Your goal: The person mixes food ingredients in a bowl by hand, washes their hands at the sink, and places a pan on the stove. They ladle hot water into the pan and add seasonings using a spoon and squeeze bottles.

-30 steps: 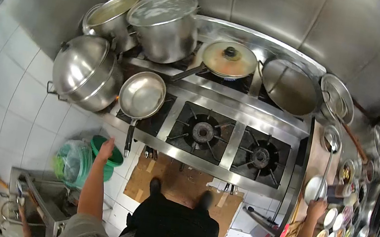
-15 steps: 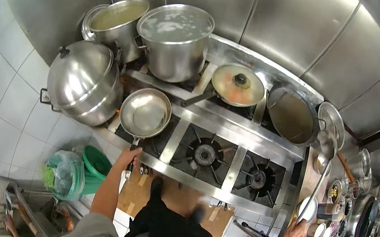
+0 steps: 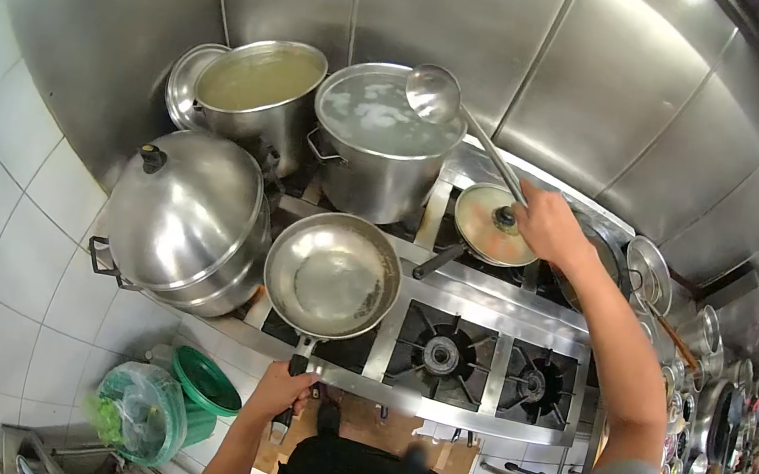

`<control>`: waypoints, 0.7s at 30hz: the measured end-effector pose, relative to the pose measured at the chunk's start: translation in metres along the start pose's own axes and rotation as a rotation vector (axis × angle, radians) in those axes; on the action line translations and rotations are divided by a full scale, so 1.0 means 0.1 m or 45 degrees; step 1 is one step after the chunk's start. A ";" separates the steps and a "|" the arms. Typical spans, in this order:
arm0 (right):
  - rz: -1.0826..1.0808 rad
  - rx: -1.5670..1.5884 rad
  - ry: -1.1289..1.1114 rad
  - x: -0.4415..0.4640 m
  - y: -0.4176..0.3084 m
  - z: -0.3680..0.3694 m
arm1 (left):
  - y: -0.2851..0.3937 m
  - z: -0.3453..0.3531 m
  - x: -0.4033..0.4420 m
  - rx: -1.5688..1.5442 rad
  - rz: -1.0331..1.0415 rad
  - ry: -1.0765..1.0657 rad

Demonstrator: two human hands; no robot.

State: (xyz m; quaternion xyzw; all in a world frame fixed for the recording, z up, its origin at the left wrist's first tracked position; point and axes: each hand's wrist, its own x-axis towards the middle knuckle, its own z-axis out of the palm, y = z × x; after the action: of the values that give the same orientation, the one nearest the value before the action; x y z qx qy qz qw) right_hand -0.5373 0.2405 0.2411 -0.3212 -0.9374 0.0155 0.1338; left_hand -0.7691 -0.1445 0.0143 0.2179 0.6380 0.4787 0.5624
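My left hand is closed round the black handle of a frying pan, which sits over the front left burner with a shiny, wet-looking inside. My right hand grips the long handle of a steel ladle. The ladle's bowl hangs above the right rim of a tall stockpot full of cloudy liquid with white foam. Beneath my right hand a pan with a glass lid rests on a back burner. My right forearm partly covers a wide dark pot.
A domed steamer pot stands at the left, before another pot of yellowish liquid. Two bare front burners lie right of the pan. A green bin stands on the floor. Several ingredient containers line the right side.
My right hand has carried the ladle from the right-hand counter up and left, over to the stockpot. The left hand still holds the frying pan. The whole view has shifted.
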 end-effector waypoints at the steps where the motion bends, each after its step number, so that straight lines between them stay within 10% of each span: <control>1: -0.021 -0.088 -0.079 0.15 -0.03 0.05 | 0.13 0.01 -0.02 0.043 0.011 -0.007; 7: 0.306 0.082 -0.295 0.53 -0.46 0.22 | 0.55 -0.08 -0.02 0.179 0.025 -0.022; 14: 1.075 1.554 -0.671 0.83 -0.63 0.02 | 0.87 -0.15 0.05 0.044 0.100 -0.220; 21: 1.011 1.829 -0.834 0.74 -0.54 -0.41 | 1.03 -0.18 0.14 0.044 0.111 -0.312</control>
State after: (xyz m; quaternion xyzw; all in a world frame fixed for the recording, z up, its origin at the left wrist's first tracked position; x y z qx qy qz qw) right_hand -0.6149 0.2405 0.3046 -0.4409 -0.5117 0.7373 0.0128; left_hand -0.8164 -0.0934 0.0932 0.3119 0.5628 0.4614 0.6108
